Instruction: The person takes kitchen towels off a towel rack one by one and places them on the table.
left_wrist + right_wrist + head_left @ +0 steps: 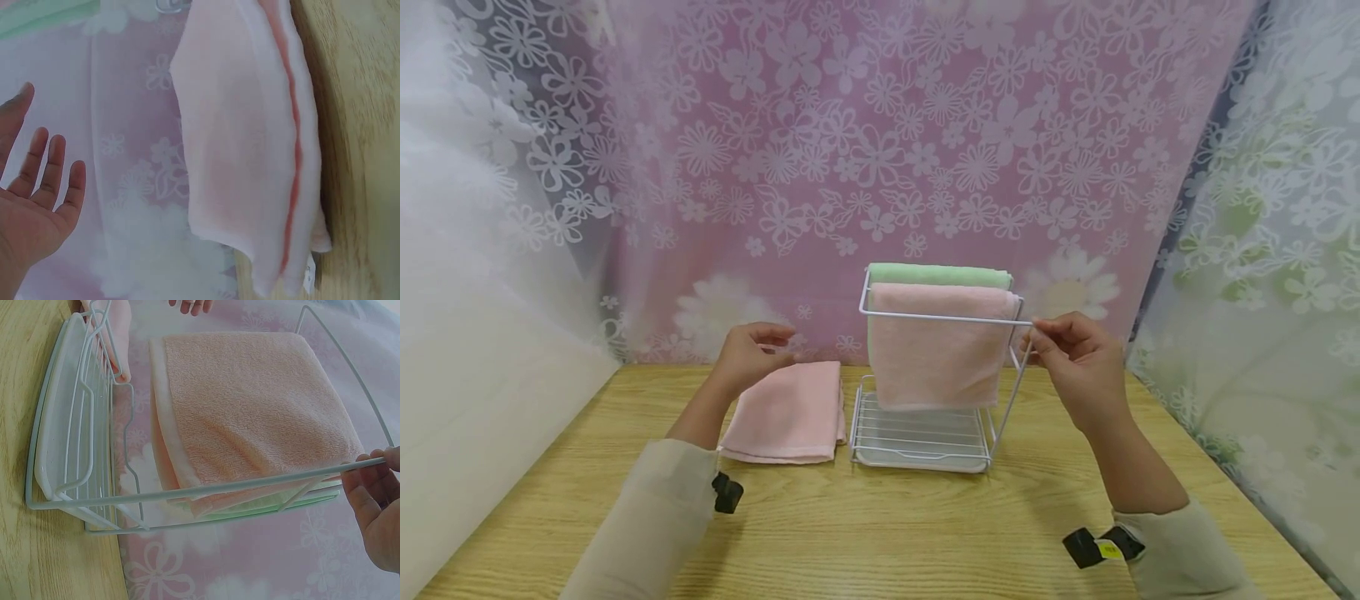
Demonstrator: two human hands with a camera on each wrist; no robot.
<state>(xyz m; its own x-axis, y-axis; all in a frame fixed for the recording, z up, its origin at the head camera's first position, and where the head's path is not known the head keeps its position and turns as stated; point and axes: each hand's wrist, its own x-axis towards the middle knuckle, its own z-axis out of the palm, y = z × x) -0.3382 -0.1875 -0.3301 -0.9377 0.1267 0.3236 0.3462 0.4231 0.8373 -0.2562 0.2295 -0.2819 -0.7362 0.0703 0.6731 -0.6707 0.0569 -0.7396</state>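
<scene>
A white wire rack [1018, 375] stands on the table. Over its upper bars hang a pink towel [940, 354] and, behind it, a green towel [940, 273]. My right hand [1086, 367] pinches the rack's top right front corner between thumb and fingers; the right wrist view shows the fingers on the white wire [250, 484]. To the rack's left lies a folded pink towel [786, 417]. My left hand [748, 354] hovers over that towel's far left part, its fingers relaxed and apart from the cloth, as the left wrist view also shows.
A pale tray [917, 454] sits at the base of the rack, under a wire grid. The wooden table [865, 533] ends at a pink flowered curtain [850, 167] behind. Sheer sheeting hangs along the left and right sides.
</scene>
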